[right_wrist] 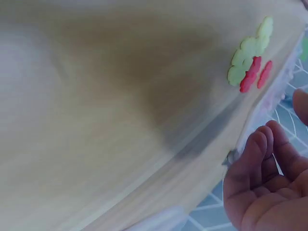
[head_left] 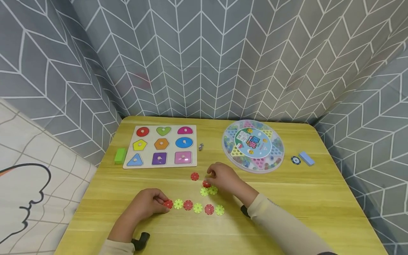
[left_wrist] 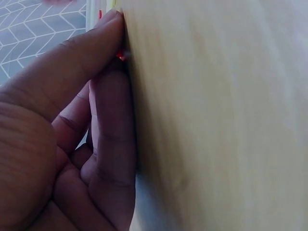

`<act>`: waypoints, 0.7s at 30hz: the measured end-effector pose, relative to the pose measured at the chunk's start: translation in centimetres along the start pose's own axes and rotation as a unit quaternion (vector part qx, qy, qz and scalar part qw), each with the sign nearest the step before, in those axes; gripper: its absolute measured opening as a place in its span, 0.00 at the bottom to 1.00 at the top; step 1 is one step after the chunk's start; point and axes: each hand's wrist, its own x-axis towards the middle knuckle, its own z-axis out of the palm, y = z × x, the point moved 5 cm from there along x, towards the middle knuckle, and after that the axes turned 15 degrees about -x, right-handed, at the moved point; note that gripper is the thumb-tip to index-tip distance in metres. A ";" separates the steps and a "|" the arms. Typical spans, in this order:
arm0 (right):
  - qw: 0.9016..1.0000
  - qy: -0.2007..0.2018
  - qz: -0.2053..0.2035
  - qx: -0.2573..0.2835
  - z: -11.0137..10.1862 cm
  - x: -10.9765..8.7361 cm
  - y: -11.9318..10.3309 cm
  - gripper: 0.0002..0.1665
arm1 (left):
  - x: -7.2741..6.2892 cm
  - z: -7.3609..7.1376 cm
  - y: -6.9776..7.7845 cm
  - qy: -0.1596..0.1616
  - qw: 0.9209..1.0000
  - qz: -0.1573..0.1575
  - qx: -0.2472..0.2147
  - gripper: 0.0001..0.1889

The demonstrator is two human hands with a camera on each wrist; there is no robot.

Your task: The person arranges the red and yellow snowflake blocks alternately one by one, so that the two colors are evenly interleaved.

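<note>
The left hand (head_left: 147, 204) pinched a red disc (head_left: 169, 204) — likely light, stiff, best edge-held — with the right hand (head_left: 224, 177), fingers parted, at its two o'clock.

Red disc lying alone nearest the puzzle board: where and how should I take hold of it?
Pinch the red disc by opposite rim edges, probably coming from above on its left: it lies flat and thin, with the puzzle board beyond and the right hand to its right.
</note>
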 end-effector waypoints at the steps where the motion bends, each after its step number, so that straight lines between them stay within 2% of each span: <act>1: 1.000 -0.003 -0.005 -0.015 0.2 0.6 -0.5 0.16 | 0.0 0.0 0.0 0.000 1.000 0.001 -0.001 0.14; 6: 0.993 0.005 -0.038 -0.111 2.0 3.1 -2.6 0.19 | 0.0 -0.1 0.0 -0.003 1.000 0.005 -0.009 0.14; 10: 0.989 0.011 -0.032 -0.144 2.7 3.8 -3.5 0.15 | 0.1 0.1 0.0 -0.009 1.000 0.012 -0.010 0.14; 13: 0.992 0.003 -0.021 -0.128 2.8 4.0 -3.9 0.11 | 0.1 0.1 0.1 -0.011 1.000 0.015 -0.010 0.14; 15: 0.993 0.000 -0.028 -0.112 2.8 3.9 -4.2 0.09 | 0.1 0.1 0.1 -0.009 1.000 0.015 -0.009 0.14; 19: 0.992 0.015 -0.097 -0.077 2.4 3.1 -5.2 0.04 | 0.1 0.0 0.2 -0.005 1.000 0.012 -0.006 0.14; 21: 0.991 0.022 -0.128 -0.018 1.9 2.2 -5.1 0.03 | 0.1 0.0 0.1 -0.005 1.000 0.008 -0.005 0.14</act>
